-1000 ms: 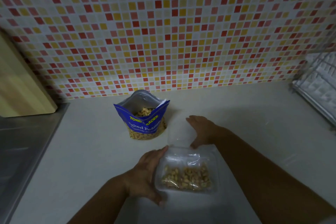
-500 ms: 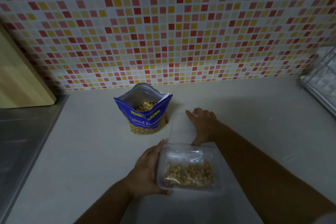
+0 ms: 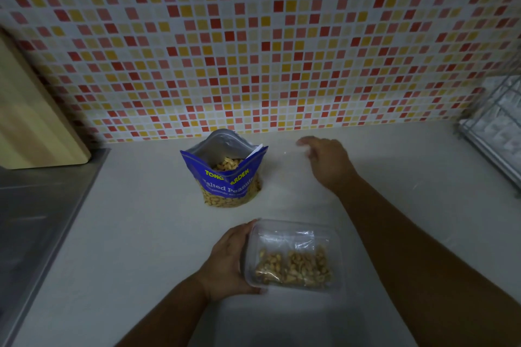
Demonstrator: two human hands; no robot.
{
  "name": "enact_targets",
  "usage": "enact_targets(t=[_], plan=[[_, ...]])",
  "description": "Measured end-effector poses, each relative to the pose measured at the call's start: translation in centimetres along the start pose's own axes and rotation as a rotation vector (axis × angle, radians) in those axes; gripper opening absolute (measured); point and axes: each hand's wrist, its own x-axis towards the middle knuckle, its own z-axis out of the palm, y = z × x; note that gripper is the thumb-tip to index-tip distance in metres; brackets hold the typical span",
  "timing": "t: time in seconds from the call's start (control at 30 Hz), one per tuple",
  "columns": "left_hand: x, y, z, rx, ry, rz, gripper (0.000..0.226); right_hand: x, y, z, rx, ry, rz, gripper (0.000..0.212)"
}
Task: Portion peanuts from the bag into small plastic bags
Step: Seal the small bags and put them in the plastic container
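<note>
The blue salted-peanut bag stands open on the pale counter, with peanuts showing at its mouth. In front of it, my left hand grips the left side of a clear plastic container. Small plastic bags of peanuts lie inside the container. My right hand hovers to the right of the peanut bag, palm down and fingers loosely curled. Faint glints of clear plastic show at its fingertips. The blur hides whether the hand holds that plastic.
A wooden cutting board leans on the mosaic-tiled wall at the left, above a steel sink surface. A wire dish rack stands at the right edge of the counter.
My right hand has left the spot just behind the container and moved back and to the right, beside the peanut bag. My left hand keeps its grip on the container.
</note>
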Motion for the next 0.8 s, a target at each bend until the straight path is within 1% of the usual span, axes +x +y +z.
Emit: enact_targets(t=[0.03, 0.07, 0.1, 0.17, 0.23, 0.3, 0.4, 0.53, 0.63, 0.73, 0.8], plan=[[0.0, 0.1, 0.0, -0.002, 0.007, 0.004, 0.116, 0.2, -0.3, -0.9, 0.062, 0.03, 0.021, 0.03], [0.0, 0.1, 0.0, -0.003, 0.012, 0.007, 0.115, 0.2, -0.7, -1.8, 0.137, 0.017, 0.053, 0.03], [-0.1, 0.2, -0.1, -0.003, 0.015, 0.009, 0.114, 0.0, -1.1, -2.4, 0.214, -0.038, 0.088, 0.03], [-0.1, 0.4, -0.1, -0.016, 0.016, 0.0, 0.115, -0.9, -1.9, -2.6, 0.305, -0.228, 0.134, 0.031], [-0.1, 0.3, 0.0, -0.009, 0.022, -0.012, 0.119, -2.6, -2.5, -1.5, 0.267, -0.432, 0.134, 0.032], [0.0, 0.1, 0.1, -0.006, 0.028, -0.014, 0.121, -4.7, -2.9, 0.1, 0.204, -0.533, 0.11, 0.029], [-0.1, 0.2, 0.1, 0.003, 0.003, -0.034, 0.122, -7.2, -2.8, 1.9, 0.194, -0.55, 0.119, 0.027], [-0.1, 0.1, 0.1, -0.009, -0.002, -0.04, 0.123, -8.3, -2.5, 3.2, 0.043, -0.509, 0.038, 0.029], [-0.2, 0.4, 0.0, -0.029, 0.0, -0.045, 0.122, -8.8, -2.1, 3.9, 0.022, -0.464, 0.04, 0.03], [-0.3, 0.4, 0.1, -0.036, 0.005, -0.037, 0.127, -9.3, -2.0, 4.6, 0.024, -0.481, 0.073, 0.032], [-0.3, 0.4, 0.2, -0.052, 0.005, -0.032, 0.128, -9.4, -2.0, 5.0, 0.015, -0.486, 0.054, 0.033]])
